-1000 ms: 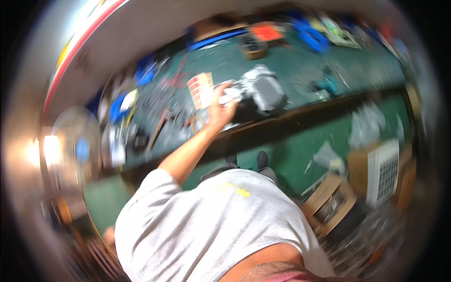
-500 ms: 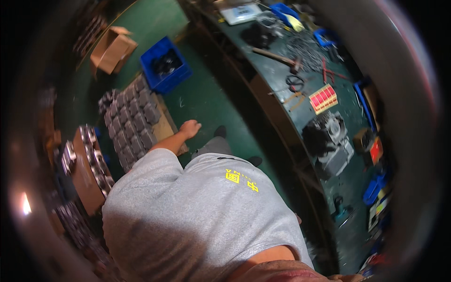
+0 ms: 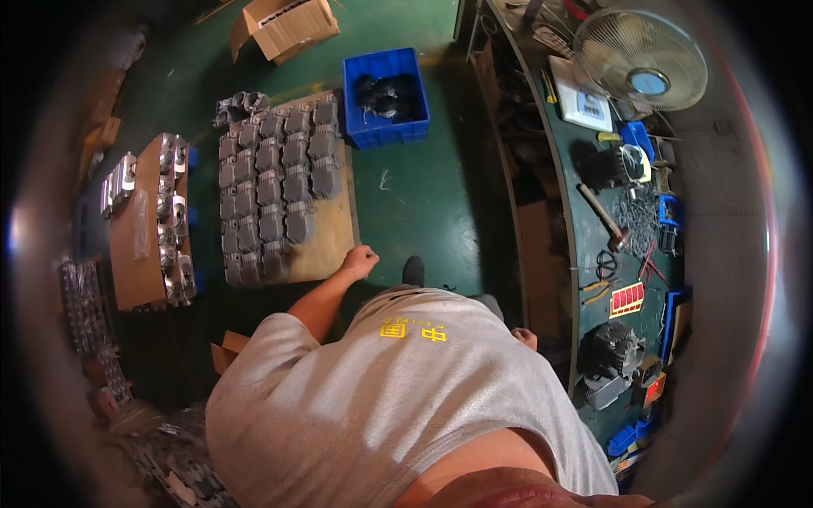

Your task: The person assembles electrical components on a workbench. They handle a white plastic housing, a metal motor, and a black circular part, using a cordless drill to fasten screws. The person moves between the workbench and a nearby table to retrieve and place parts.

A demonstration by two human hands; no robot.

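My left hand [image 3: 362,262] hangs in front of my body with its fingers curled in, and nothing shows in it. It appears over the near right corner of a wooden board [image 3: 326,254] on the floor. Rows of grey metal castings [image 3: 271,173] cover most of that board. Only a small part of my right hand [image 3: 526,338] shows beside my shirt, next to the workbench [image 3: 584,237]; its fingers are mostly hidden.
A blue crate [image 3: 386,135] with dark parts stands beyond the board, near an open carton [image 3: 292,34]. Shiny metal parts [image 3: 174,224] stand at left on cardboard. The bench bears a fan [image 3: 641,63], a hammer [image 3: 603,216], pliers [image 3: 595,292] and a dark metal assembly [image 3: 611,351].
The view has turned, so the bench runs more upright in it and the fan has come in. My left hand has curled closer, and more of my right hand shows.
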